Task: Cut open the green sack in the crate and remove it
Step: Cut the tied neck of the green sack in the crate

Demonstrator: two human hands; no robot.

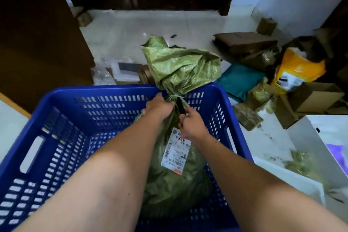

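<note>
A green woven sack [177,181] stands in the blue slatted crate [62,137], its tied neck rising above the far rim and its loose top [180,64] flaring out beyond. A white shipping label [176,151] hangs on its front. My left hand [159,106] grips the sack's neck just below the tie. My right hand [192,124] holds a dark cutter [180,106] with its tip up against the tie at the neck.
Behind the crate the white floor is littered with cardboard boxes [244,42], a teal mailer [239,80], a yellow bag [297,69] and plastic wrap. A brown panel [37,47] stands at left, and a white bin [293,177] with green scraps at right.
</note>
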